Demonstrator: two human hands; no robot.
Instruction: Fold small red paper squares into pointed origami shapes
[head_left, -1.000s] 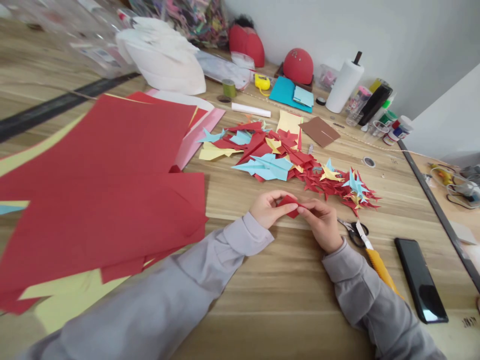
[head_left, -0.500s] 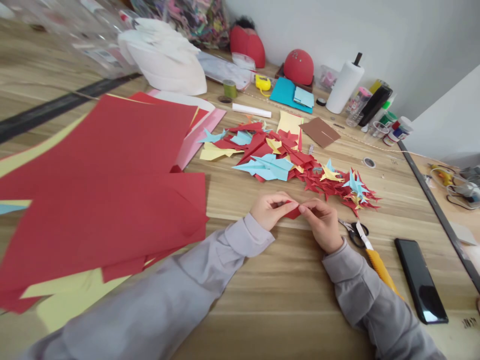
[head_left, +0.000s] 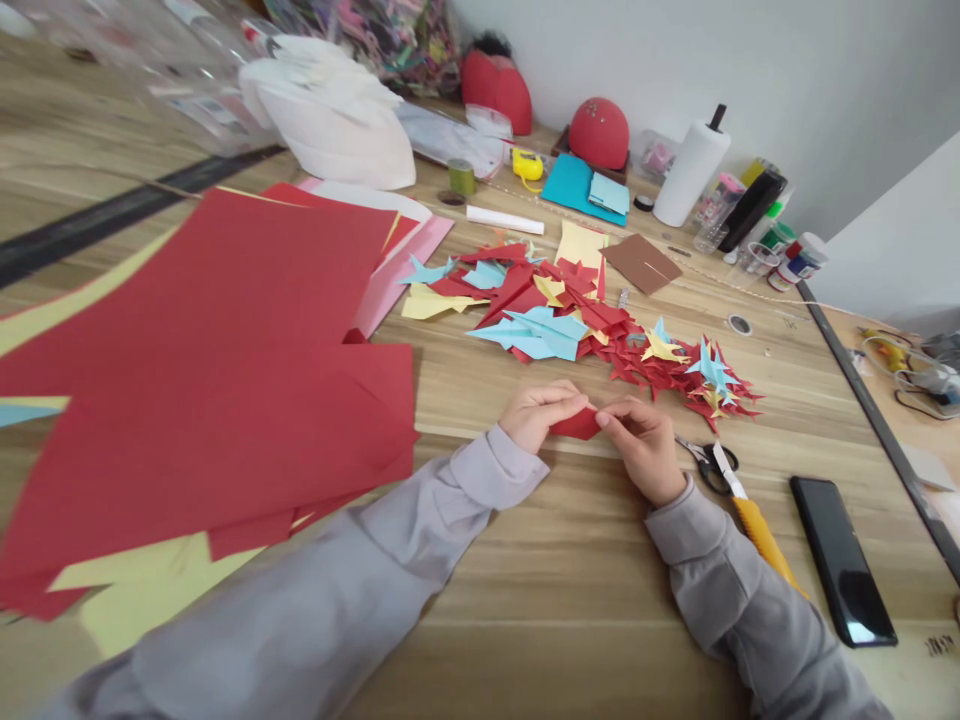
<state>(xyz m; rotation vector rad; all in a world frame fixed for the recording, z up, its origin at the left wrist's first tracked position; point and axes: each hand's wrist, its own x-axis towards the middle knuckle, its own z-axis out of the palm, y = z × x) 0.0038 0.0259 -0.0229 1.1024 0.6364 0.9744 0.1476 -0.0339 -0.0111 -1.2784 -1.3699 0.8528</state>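
Observation:
A small piece of folded red paper (head_left: pixel 576 425) is pinched between both hands just above the wooden table (head_left: pixel 525 570). My left hand (head_left: pixel 536 412) is closed on its left side, the thumb lying along the top edge. At the right corner, my right hand (head_left: pixel 643 442) grips the same paper between thumb and fingertips. Behind the hands spreads a heap of folded paper pieces (head_left: pixel 536 333), mostly red with some blue and yellow. Several look like small paper planes. The fingers hide part of the held paper.
Large red paper sheets (head_left: pixel 247 400) cover the left side. Black-handled scissors (head_left: pixel 712 468), a yellow-handled cutter (head_left: pixel 765 535) and a phone (head_left: pixel 844 560) lie at the right. Along the wall stand a white roll (head_left: pixel 690 175), a yellow tape measure (head_left: pixel 527 165) and several bottles.
More of the red paper shows below my left thumb, which has shifted slightly left and up. My right hand stays nearly in place, holding the corner.

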